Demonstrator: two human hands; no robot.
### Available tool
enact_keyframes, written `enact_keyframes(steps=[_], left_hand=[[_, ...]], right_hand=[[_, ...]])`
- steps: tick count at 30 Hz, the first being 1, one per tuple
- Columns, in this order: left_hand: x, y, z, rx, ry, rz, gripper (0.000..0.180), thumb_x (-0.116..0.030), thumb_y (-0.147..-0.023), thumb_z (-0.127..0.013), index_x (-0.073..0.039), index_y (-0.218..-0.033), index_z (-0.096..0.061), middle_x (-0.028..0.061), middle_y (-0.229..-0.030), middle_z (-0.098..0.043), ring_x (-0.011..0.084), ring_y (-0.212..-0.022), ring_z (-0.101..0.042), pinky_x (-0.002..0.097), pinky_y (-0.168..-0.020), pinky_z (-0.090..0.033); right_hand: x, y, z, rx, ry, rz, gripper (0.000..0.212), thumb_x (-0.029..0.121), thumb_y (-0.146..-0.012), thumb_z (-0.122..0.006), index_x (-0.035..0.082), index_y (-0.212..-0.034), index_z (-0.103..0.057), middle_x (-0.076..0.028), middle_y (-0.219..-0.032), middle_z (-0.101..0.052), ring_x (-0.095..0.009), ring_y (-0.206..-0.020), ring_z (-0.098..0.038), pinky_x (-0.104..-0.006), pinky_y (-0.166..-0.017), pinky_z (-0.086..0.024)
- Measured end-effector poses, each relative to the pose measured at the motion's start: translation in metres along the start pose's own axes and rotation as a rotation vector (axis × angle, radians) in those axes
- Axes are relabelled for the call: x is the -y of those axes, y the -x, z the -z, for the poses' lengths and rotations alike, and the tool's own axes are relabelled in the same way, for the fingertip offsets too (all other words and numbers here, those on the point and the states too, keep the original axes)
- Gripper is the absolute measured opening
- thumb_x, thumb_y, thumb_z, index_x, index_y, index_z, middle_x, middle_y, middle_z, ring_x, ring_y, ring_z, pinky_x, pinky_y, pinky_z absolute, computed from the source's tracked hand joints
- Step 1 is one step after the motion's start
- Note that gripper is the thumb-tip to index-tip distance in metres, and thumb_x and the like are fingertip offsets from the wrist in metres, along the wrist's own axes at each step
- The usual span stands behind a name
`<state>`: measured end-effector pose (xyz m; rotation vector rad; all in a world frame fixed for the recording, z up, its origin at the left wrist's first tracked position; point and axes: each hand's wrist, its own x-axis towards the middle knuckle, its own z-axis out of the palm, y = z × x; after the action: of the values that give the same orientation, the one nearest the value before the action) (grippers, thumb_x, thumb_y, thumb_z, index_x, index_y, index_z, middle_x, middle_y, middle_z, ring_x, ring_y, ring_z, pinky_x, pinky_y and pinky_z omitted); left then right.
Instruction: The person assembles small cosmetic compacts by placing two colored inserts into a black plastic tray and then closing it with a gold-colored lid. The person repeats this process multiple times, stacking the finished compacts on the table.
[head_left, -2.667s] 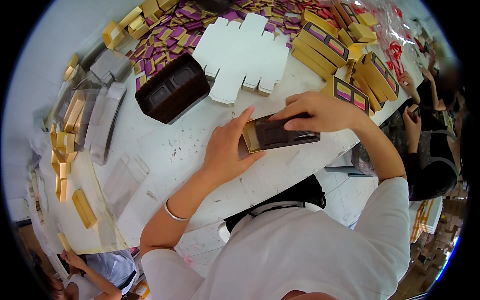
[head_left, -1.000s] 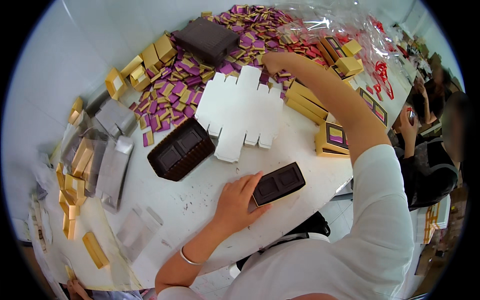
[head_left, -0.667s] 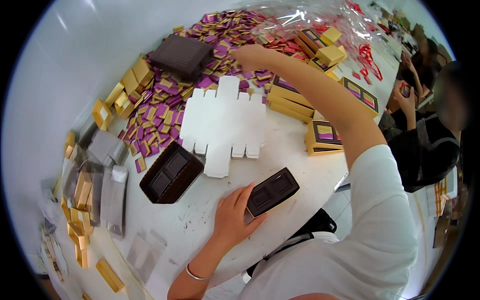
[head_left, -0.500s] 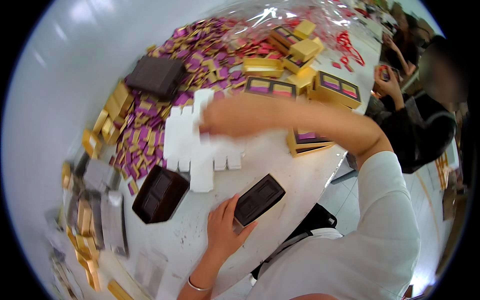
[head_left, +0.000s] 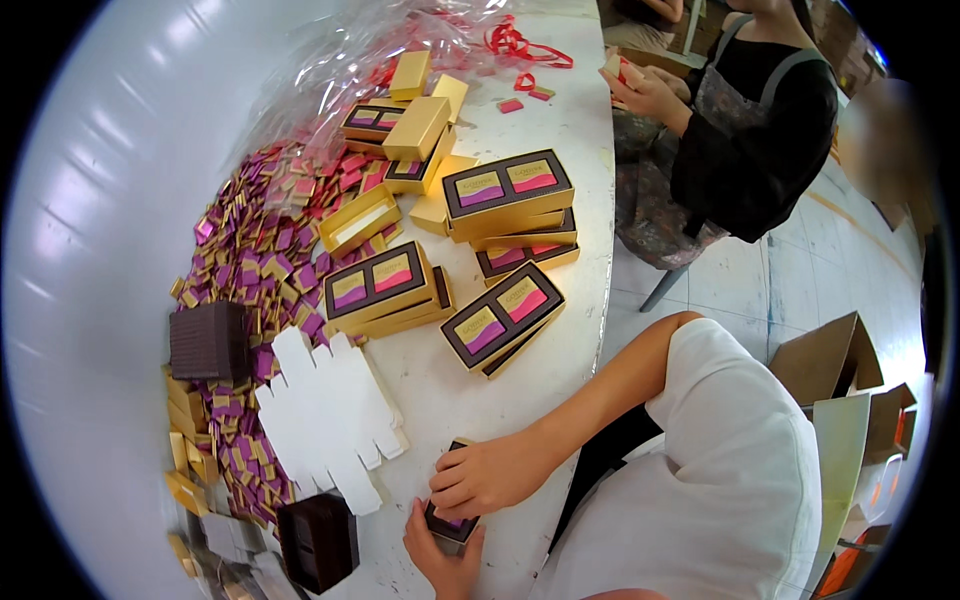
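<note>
My left hand (head_left: pixel 440 560) grips the near end of a small dark tray (head_left: pixel 458 534) on the white table, thumb and fingers on opposite sides. My right hand (head_left: pixel 495 475) lies over the tray's far part with its fingers curled down into it. A purple wrapped square (head_left: pixel 456 522) shows in the tray just under those fingertips; whatever else the fingers hold is hidden. To the left are a stack of white die-cut card blanks (head_left: pixel 325 410) and a deeper stack of dark trays (head_left: pixel 317 545).
Gold boxes with filled dark trays (head_left: pixel 500 320) stand beyond my right hand. A heap of purple and gold wrapped squares (head_left: pixel 235 400) covers the left side, with another dark tray stack (head_left: pixel 208 342) on it. Clear plastic (head_left: pixel 310 90) lies behind. A co-worker (head_left: pixel 740 130) is at the right.
The view has turned to the right. My right hand has come from above the white card to the tray my left hand holds. A purple wrapped square now shows in that tray.
</note>
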<state>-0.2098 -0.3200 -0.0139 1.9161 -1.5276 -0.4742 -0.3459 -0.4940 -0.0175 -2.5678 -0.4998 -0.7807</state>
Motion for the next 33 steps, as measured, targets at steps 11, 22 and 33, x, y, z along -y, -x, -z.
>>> enact_keyframes(steps=[11,22,33], left_hand=[[0.002,0.005,0.005,-0.031,-0.064,-0.002,0.076,-0.034,-0.065,-0.079,0.005,-0.123,-0.048,0.0172,-0.111,-0.057,0.0341,-0.096,-0.053,0.0425,-0.084,-0.041],[0.002,0.013,0.020,-0.038,0.036,-0.059,0.072,-0.028,-0.063,-0.079,-0.002,-0.124,-0.051,0.0099,-0.117,-0.058,0.0221,-0.086,-0.056,0.0336,-0.072,-0.039],[-0.001,0.012,0.015,-0.068,0.120,-0.049,0.070,-0.031,-0.065,-0.072,-0.006,-0.127,-0.049,0.0050,-0.115,-0.054,0.0212,-0.080,-0.051,0.0342,-0.069,-0.037]], right_hand=[[0.001,-0.009,0.006,0.001,-0.195,-0.170,0.012,0.021,-0.077,-0.055,0.014,-0.086,-0.060,-0.001,-0.089,-0.050,-0.016,-0.084,-0.050,-0.0355,-0.079,-0.035],[0.018,-0.033,0.017,0.101,-0.161,-0.107,0.026,0.006,-0.056,-0.066,-0.003,-0.080,-0.065,-0.009,-0.091,-0.057,-0.021,-0.074,-0.052,-0.0348,-0.066,-0.042],[0.027,-0.055,0.018,0.303,-0.189,-0.451,0.019,0.009,-0.055,-0.065,0.013,-0.072,-0.059,0.002,-0.073,-0.044,-0.017,-0.067,-0.041,-0.0349,-0.065,-0.024]])
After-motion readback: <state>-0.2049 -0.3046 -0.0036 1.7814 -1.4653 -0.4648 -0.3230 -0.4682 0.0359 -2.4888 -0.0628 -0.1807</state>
